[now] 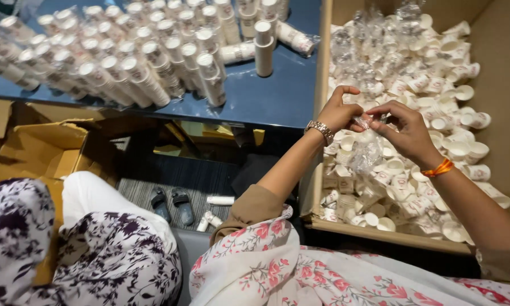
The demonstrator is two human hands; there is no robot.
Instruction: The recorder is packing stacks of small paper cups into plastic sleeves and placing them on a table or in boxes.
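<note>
A clear plastic sleeve (367,148) is pinched at its top edge by the fingers of both the left hand (339,111) and right hand (408,131), above the cardboard box (496,34) of loose paper cups (447,113). Judged light, limp and slippery, it is best gripped at its 12 o'clock rim.

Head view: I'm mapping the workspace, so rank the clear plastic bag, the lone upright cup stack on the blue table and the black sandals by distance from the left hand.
1. Clear plastic bag: pinched in the left hand.
2. Lone upright cup stack: up-left, on the blue table.
3. Black sandals: lower-left, on the floor.
</note>
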